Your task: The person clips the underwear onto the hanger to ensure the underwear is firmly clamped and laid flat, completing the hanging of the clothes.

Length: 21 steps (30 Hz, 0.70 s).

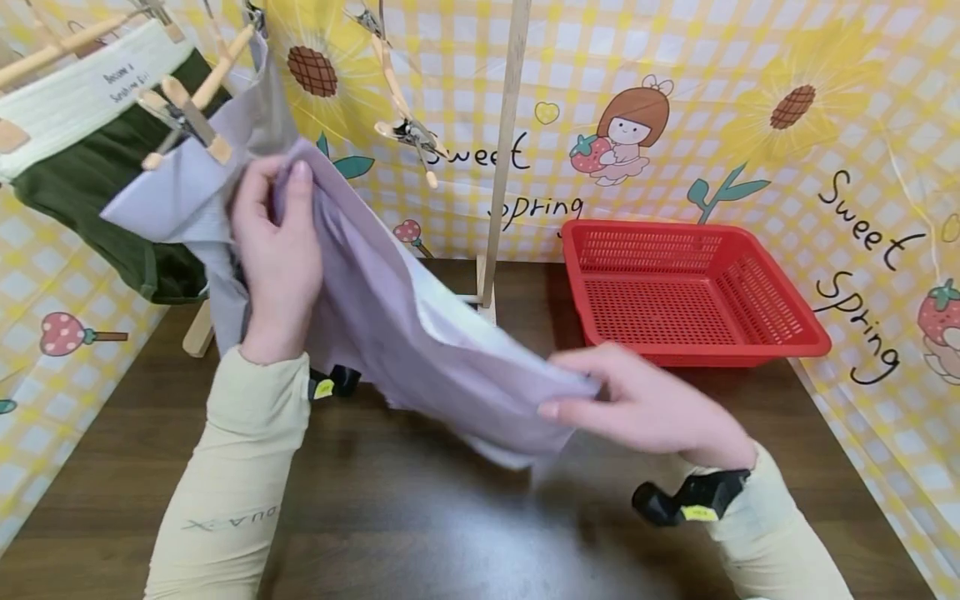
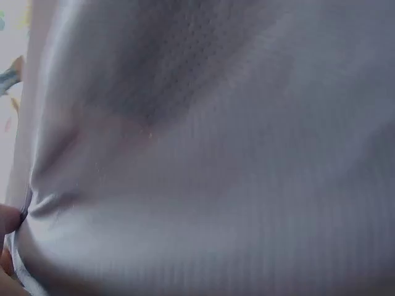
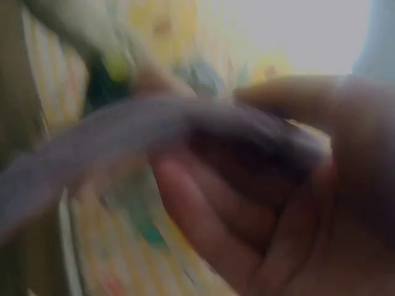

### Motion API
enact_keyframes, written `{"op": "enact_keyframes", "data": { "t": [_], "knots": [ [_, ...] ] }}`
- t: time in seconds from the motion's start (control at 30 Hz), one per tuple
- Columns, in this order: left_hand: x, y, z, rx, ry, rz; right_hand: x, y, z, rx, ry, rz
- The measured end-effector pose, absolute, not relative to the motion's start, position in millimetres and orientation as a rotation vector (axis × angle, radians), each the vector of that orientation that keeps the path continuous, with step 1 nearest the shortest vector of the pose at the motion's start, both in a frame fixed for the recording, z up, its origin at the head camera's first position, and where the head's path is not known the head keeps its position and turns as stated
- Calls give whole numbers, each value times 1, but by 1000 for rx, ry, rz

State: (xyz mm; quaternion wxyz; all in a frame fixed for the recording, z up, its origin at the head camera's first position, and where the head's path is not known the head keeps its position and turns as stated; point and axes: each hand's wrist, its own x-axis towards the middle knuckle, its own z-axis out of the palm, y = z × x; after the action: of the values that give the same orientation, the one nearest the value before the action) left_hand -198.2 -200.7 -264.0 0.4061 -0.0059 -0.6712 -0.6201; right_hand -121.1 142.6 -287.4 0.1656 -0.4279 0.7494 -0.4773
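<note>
A lavender garment of thin cloth stretches between both hands, sloping down to the right. My left hand pinches its upper edge between thumb and fingers, just beside the hanger. At the far end my right hand grips a corner, blurred by motion. Greyish lavender cloth hangs from the wooden clip of a hanger, right behind the left hand; I cannot tell whether it belongs to the held garment. Fabric fills most of the left wrist view. In the right wrist view, fingers curl around a fold.
Dark green shorts with a pale waistband hang at the left. A bare clip hanger hangs beside the wooden rack post. On the brown table, a red plastic basket stands at the back right. A printed yellow-checked cloth lines the walls.
</note>
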Motion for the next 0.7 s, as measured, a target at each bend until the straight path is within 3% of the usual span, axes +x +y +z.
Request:
{"op": "enact_keyframes", "data": {
  "t": [0.1, 0.23, 0.5, 0.7],
  "knots": [
    [-197, -201, -247, -20, -1827, -1366, -110, 121, -299, -1410, 1770, -1365],
    [-212, -195, -253, -93, -2261, -1118, -109, 101, -327, -1397, 1719, -1238],
    [-247, -158, -369, -348, -2772, -1065, -111, 107, -408, -949, 1882, -859],
    [-254, -138, -406, -366, -2809, -1085, -107, 118, -420, -910, 1836, -855]
  ]
}}
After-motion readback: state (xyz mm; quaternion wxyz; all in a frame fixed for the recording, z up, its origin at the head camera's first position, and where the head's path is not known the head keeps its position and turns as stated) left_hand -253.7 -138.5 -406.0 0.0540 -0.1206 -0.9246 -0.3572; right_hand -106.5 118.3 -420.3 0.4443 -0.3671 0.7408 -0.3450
